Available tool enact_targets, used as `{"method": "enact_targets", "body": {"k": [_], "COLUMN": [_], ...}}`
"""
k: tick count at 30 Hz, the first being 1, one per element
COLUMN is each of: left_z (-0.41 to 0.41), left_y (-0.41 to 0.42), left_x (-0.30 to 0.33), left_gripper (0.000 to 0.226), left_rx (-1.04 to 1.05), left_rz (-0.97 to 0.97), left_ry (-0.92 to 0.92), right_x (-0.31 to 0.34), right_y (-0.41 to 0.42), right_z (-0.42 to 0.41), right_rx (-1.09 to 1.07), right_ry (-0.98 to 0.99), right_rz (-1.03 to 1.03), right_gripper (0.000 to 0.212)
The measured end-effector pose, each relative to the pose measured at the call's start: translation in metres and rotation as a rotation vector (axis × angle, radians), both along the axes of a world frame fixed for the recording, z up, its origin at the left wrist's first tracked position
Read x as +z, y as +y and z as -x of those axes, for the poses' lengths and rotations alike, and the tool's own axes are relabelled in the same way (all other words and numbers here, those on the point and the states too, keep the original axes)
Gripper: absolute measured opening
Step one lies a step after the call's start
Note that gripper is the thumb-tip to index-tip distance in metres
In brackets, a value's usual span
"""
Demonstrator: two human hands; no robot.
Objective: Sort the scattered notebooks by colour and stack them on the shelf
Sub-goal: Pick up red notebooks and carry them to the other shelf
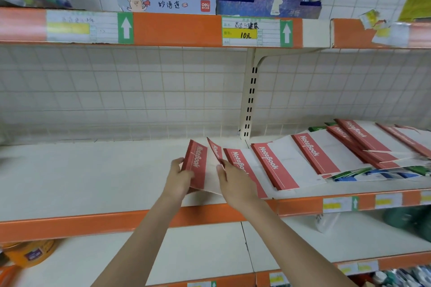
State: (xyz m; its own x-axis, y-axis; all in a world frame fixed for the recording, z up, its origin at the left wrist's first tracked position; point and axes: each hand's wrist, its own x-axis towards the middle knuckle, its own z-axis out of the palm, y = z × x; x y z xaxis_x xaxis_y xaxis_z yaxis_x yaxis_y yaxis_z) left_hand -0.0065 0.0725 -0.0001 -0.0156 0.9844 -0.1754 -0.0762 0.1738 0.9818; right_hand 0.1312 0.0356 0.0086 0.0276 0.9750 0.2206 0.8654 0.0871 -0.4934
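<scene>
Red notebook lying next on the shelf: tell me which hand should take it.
Right. The right hand already rests against that red notebook, while the left hand grips the gathered red notebooks.

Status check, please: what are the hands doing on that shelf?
Left hand grips red notebooks. Right hand pinches one more. Nothing in the way.

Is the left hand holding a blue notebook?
No, the left hand grips a red notebook; blue notebooks lie at the bottom of the pile to the right.
</scene>
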Motion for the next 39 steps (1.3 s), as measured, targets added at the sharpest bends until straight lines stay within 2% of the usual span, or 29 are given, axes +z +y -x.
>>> {"method": "enact_targets", "body": {"k": [3,6,9,11,13,15,17,23,27,31,36,39], "left_z": [0.000,0.002,0.008,0.009,0.008,0.008,0.008,0.007,0.008,0.008,0.010,0.008], "left_y": [-0.005,-0.007,-0.009,-0.005,-0.003,-0.003,-0.004,-0.003,-0.004,-0.004,-0.003,-0.008], "left_x": [0.000,-0.010,-0.018,-0.021,-0.024,-0.026,-0.027,-0.029,-0.030,-0.031,-0.033,-0.029], "left_gripper": [0.031,0.039,0.028,0.035,0.037,0.039,0.042,0.042,0.042,0.045,0.039,0.027], "left_rx": [-0.039,-0.042,-0.050,-0.036,-0.012,-0.010,-0.019,-0.024,-0.022,-0.037,-0.030,-0.023], "left_rz": [0.027,0.080,0.072,0.087,0.086,0.063,0.044,0.041,0.021,-0.002,-0.014,-0.026], "left_ry": [-0.096,-0.104,-0.026,-0.015,0.007,0.060,0.088,0.099,0.132,0.186,0.076,0.029], "right_x": [0.001,-0.004,-0.002,0.002,0.002,-0.003,-0.009,-0.017,-0.009,0.011,0.023,0.023], "right_y": [-0.001,-0.003,-0.002,0.003,0.009,0.014,0.015,0.020,0.021,0.019,0.014,0.011], "right_z": [0.016,0.033,0.033,0.024,0.011,-0.004,-0.016,-0.022,-0.018,-0.001,0.044,0.063], "right_rx": [0.034,0.103,0.214,0.136,-0.035,-0.205,-0.304,-0.281,-0.230,-0.209,-0.102,-0.052], "right_ry": [-0.038,-0.154,-0.058,-0.013,-0.135,-0.282,-0.333,-0.436,-0.525,-0.462,-0.306,-0.246], "right_rz": [-0.046,0.061,0.170,0.111,0.095,0.179,0.290,0.305,0.254,0.152,0.092,0.111], "right_gripper": [0.040,0.045,0.035,0.032,0.033,0.035,0.036,0.023,0.026,0.032,0.035,0.031]}}
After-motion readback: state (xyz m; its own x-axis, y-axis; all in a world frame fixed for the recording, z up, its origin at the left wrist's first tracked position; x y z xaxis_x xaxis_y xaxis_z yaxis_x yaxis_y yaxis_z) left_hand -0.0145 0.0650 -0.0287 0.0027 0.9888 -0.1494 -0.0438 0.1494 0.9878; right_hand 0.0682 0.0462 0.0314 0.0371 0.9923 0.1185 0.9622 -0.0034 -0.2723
